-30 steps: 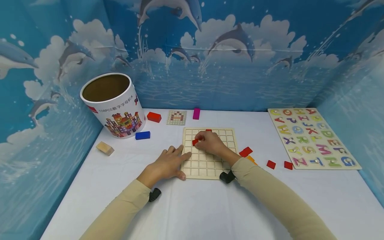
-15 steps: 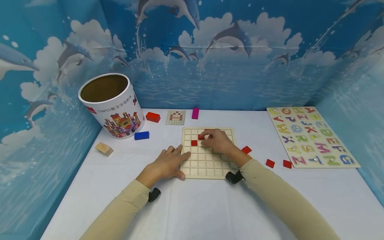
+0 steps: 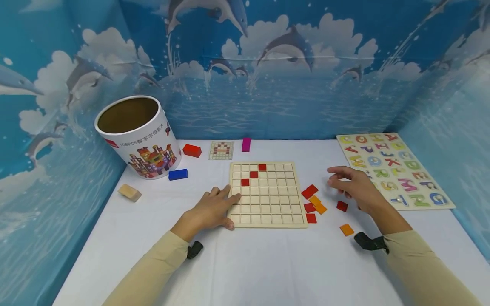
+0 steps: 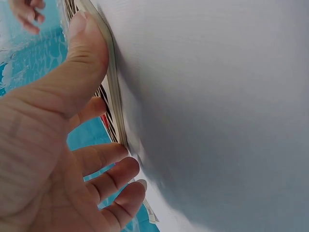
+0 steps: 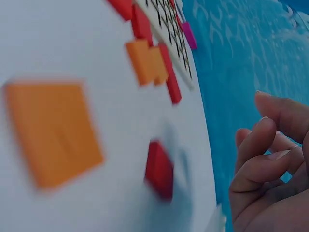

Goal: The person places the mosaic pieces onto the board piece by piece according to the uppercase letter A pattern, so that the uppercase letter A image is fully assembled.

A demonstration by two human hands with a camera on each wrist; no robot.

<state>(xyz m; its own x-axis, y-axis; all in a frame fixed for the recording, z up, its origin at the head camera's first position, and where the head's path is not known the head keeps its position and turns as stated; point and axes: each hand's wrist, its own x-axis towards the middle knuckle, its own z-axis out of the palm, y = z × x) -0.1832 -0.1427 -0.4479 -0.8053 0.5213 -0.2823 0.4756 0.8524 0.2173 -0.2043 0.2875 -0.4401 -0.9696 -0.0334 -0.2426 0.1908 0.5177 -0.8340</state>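
Note:
My left hand [image 3: 211, 208] rests at the left edge of a wooden grid board [image 3: 268, 219], fingers spread, with its thumb by the near corner. The left wrist view shows the thumb [image 4: 87, 48] against the board's rim. Three red square tiles sit in the grid in a diagonal: a lower one [image 3: 245, 182], a middle one [image 3: 254, 174] and an upper one [image 3: 262, 167]. My right hand [image 3: 354, 187] hovers over the table at the right, fingers loosely bent and holding nothing visible. Below it lies a red tile [image 3: 342, 206]; an orange tile [image 3: 346, 230] lies nearer.
Several red and orange tiles [image 3: 314, 200] lie by the board's right edge. A letter puzzle board [image 3: 405, 199] is at right. Behind the grid are a small pattern card [image 3: 221, 150] and a magenta block [image 3: 246, 144]. Red [image 3: 192, 150], blue [image 3: 178, 174] and plain wooden [image 3: 130, 192] blocks lie near a bucket [image 3: 153, 157].
My right hand set a red tile into the grid, let go and moved right, off the board to above the loose tiles. The left hand stayed at the board's edge.

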